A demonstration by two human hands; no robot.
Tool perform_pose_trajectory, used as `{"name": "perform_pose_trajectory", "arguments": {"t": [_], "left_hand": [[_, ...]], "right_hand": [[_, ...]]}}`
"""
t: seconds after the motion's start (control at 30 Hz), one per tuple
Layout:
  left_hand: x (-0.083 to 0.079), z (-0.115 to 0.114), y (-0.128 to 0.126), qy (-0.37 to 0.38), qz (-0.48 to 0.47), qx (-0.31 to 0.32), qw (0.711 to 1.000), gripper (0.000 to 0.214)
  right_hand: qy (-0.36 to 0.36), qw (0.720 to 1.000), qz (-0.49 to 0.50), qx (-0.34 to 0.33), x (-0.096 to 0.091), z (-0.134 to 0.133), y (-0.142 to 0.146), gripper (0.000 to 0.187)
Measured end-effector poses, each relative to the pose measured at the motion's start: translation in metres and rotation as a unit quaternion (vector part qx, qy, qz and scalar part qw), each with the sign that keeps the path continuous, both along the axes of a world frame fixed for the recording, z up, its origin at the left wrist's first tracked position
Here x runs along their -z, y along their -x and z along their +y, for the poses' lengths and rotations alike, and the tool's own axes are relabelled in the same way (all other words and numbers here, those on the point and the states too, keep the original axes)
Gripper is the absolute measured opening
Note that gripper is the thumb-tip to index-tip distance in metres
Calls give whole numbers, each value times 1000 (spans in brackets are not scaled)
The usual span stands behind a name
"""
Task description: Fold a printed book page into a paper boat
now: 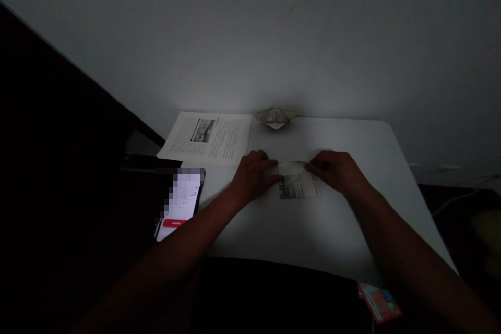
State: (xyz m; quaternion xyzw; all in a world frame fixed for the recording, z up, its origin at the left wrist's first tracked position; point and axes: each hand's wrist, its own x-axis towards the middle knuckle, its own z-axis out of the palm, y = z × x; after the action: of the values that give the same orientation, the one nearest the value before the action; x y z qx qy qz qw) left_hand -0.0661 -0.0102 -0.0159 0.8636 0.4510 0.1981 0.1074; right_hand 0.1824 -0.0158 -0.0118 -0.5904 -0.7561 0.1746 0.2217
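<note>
Between hands (255,175), paper (300,187), printed end nearer; long axis unclear.

Folded paper (299,187): off-white, dark-printed. Phone screen (187,190): pale lilac, red bar (174,223). Page (225,141): white, dark text rows.

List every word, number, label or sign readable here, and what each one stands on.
Nothing reads with certainty.
Phone: dark characters beside the pixelated area, perhaps ending in "3"; unclear.
Red button on its screen: pale label, too small.
Printed sheet: lines of text, too small.
Folded paper: print too blurred.
Red-edged item, lower right: too blurred.
</note>
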Motion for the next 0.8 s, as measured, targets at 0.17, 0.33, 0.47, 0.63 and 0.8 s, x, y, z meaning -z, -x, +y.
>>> {"name": "perform_pose_trajectory", "arguments": {"t": [0.17,0.33,0.47,0.63,0.8], "left_hand": [[-2,-13,-15,-32,22,57,998,25],[2,-25,-34,-77,53,89,992,27],[1,-31,-43,-76,62,76,992,32],[-3,-34,-47,-75,77,61,992,38],[-11,-35,-50,-57,85,48,994,36]], "right_hand": [[-8,1000,-2,-10,1,1,0,21],[-3,1000,-16,-13,1,2,0,21],[1,1000,-15,-10,-1,1,1,19],[-21,999,-5,-32,-6,-4,2,20],[-67,994,-33,-85,-13,-11,8,22]]}}
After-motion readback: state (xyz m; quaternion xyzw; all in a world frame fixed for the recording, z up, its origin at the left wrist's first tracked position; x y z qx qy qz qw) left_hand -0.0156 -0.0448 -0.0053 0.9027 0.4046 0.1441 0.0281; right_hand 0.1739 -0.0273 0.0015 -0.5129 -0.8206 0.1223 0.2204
